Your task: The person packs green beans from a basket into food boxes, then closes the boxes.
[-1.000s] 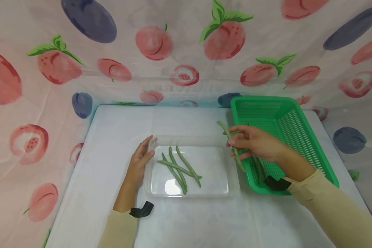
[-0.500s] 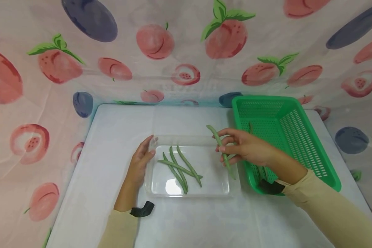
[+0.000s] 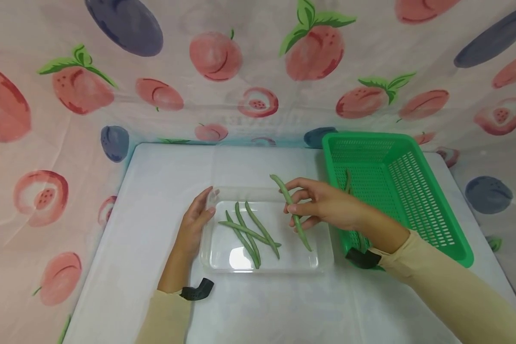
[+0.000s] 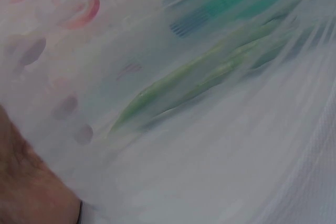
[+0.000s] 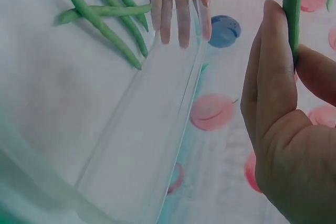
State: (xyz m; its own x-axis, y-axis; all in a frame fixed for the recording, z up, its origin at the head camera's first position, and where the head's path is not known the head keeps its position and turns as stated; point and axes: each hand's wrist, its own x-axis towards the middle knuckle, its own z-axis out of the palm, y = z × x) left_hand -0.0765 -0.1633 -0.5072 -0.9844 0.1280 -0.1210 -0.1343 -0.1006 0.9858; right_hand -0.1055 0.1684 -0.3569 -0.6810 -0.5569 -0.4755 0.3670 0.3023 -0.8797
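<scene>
Right hand [image 3: 327, 205] pinches green bean [image 3: 293, 215] above clear tray [image 3: 322, 260]; left hand [image 3: 195, 220], grip released, fingers straight, rests against tray's left rim

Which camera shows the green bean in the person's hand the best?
The head view: the whole long green bean shows, pinched in the right hand above the clear plastic tray. The right wrist view shows only a short piece of it beside the fingers. The left wrist view is blurred and does not clearly show it.
</scene>
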